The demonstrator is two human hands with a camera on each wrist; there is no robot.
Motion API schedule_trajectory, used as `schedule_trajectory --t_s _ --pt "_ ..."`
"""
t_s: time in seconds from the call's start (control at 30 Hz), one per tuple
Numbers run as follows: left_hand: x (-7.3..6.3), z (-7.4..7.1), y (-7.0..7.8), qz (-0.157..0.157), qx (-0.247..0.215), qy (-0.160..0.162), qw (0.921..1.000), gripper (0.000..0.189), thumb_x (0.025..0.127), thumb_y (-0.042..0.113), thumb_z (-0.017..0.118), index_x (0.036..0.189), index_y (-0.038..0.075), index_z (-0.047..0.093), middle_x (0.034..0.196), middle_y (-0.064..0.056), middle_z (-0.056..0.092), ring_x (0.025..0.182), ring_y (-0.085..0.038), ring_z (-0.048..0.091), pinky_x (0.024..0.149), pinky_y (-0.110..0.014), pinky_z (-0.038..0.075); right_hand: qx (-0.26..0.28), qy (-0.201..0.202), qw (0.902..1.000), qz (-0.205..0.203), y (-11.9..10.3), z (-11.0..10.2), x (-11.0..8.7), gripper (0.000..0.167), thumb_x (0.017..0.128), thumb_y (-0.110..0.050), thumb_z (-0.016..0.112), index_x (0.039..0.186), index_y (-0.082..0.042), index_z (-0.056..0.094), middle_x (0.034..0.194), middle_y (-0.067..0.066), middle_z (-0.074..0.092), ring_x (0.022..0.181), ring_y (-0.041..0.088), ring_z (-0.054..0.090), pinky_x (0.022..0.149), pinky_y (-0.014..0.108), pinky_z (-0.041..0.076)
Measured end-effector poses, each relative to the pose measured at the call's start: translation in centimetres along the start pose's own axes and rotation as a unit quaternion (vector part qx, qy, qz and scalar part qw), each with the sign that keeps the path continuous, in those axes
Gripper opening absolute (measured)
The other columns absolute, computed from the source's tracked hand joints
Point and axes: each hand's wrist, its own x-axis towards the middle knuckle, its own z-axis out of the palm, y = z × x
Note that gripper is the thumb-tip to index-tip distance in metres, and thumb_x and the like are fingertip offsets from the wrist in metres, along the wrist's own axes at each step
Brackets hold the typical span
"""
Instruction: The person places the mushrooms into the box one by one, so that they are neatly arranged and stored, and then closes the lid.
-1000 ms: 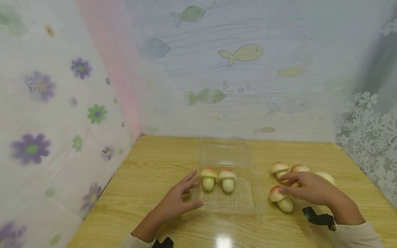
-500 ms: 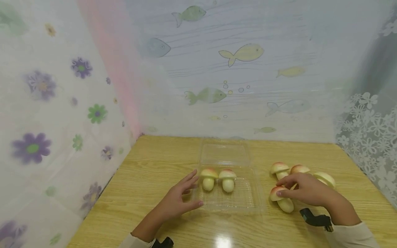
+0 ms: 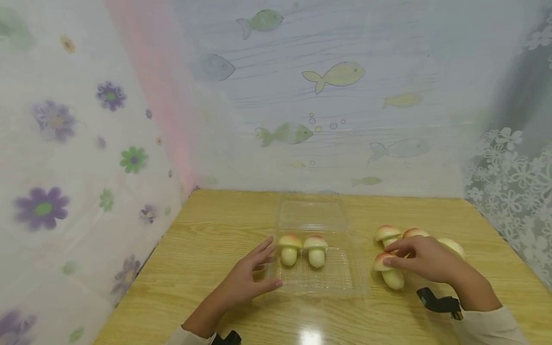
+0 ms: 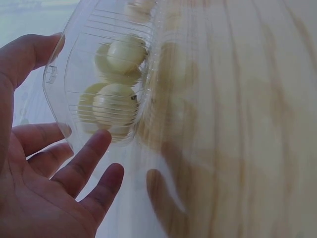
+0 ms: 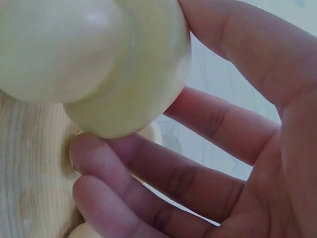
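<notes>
In the head view my right hand (image 3: pixel 424 261) pinches the red-tinged cap of a toy mushroom (image 3: pixel 393 278) between thumb and fingers. The right wrist view shows this mushroom (image 5: pixel 143 94) close up, its pale cap rim between thumb and fingers, the stem pointing away from the palm. My left hand (image 3: pixel 247 278) rests at the left side of a clear plastic clamshell box (image 3: pixel 340 282), fingers spread and loosely extended, fingertips at the rim. Two mushrooms, a left one (image 3: pixel 289 256) and a right one (image 3: pixel 316 258), stand side by side in the box, caps toward the back.
Behind the right hand lie more toy mushrooms: one at the left (image 3: pixel 387 234), one in the middle (image 3: pixel 415 233) and one partly hidden at the right (image 3: pixel 452 247). The box's raised lid (image 3: pixel 312 213) leans back. A patterned wall (image 3: pixel 276 177) borders the wooden table (image 3: pixel 215 230).
My right hand has closed its thumb and fingers on the front mushroom's cap, and that mushroom has shifted slightly up and left. The left hand and box have not moved.
</notes>
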Motion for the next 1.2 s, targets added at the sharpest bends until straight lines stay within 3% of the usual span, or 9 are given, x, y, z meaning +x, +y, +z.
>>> schedule_trajectory --t_s 0.13,0.43,0.67,0.8,0.9,1.03,1.2 --pt "0.1 0.1 -0.1 0.0 0.002 0.004 1.0 0.087 0.094 0.034 0.079 0.164 0.016 0.032 0.174 0.004 0.016 0.144 -0.025 0.05 0.114 -0.056 0.046 -0.003 0.022 0.9997 0.01 -0.3 -0.4 0.0 0.033 0.099 -0.043 0.069 0.122 -0.02 0.077 0.107 -0.004 0.07 0.086 0.005 0.066 0.067 0.025 0.054" --pt "0.2 0.1 0.1 0.001 0.002 0.003 1.0 0.088 0.093 0.037 0.079 0.164 0.017 0.032 0.174 0.006 0.016 0.144 -0.024 0.05 0.114 -0.056 0.045 0.008 0.043 0.998 0.046 -1.2 -1.8 0.6 0.037 0.099 -0.048 0.068 0.125 -0.023 0.075 0.119 0.004 0.076 0.091 0.015 0.073 0.071 0.035 0.06" --pt "0.0 0.1 0.0 0.0 0.0 0.003 1.0 0.087 0.094 0.036 0.079 0.164 0.015 0.032 0.174 0.004 0.016 0.144 -0.024 0.05 0.114 -0.057 0.045 0.021 0.078 0.9943 0.07 -1.7 -2.1 1.4 0.042 0.096 -0.057 0.067 0.126 -0.028 0.074 0.119 0.0 0.075 0.094 0.014 0.073 0.069 0.034 0.058" --pt "0.0 0.1 0.1 -0.004 -0.002 0.003 1.0 0.088 0.094 0.037 0.079 0.164 0.016 0.031 0.174 0.005 0.016 0.144 -0.023 0.05 0.114 -0.056 0.045 0.035 0.083 0.9923 0.085 -2.3 -2.4 1.8 0.048 0.095 -0.061 0.067 0.127 -0.025 0.073 0.121 0.004 0.074 0.081 0.017 0.07 0.061 0.033 0.053" --pt "0.0 0.0 0.2 -0.005 -0.002 0.003 1.0 0.088 0.093 0.036 0.079 0.164 0.016 0.031 0.174 0.006 0.016 0.145 -0.023 0.05 0.115 -0.056 0.045 0.018 0.098 0.9917 0.081 -2.7 -2.6 2.1 0.051 0.095 -0.062 0.066 0.128 -0.024 0.073 0.121 0.005 0.075 0.086 0.021 0.071 0.068 0.039 0.057" --pt "0.0 0.0 0.2 -0.002 -0.003 0.003 1.0 0.088 0.093 0.036 0.079 0.164 0.015 0.031 0.174 0.006 0.016 0.144 -0.024 0.05 0.115 -0.056 0.044 0.001 0.117 0.9909 0.065 -3.3 -2.8 2.7 0.044 0.096 -0.062 0.064 0.125 -0.029 0.073 0.123 0.001 0.075 0.11 0.026 0.071 0.085 0.049 0.059" --pt "0.0 0.1 0.1 -0.002 -0.006 0.003 1.0 0.09 0.093 0.041 0.079 0.164 0.015 0.031 0.174 0.006 0.015 0.145 -0.024 0.05 0.116 -0.056 0.044 0.012 0.13 0.99 0.052 -4.0 -2.9 3.4 0.039 0.097 -0.06 0.064 0.123 -0.031 0.073 0.122 -0.002 0.075 0.112 0.026 0.07 0.088 0.051 0.058"
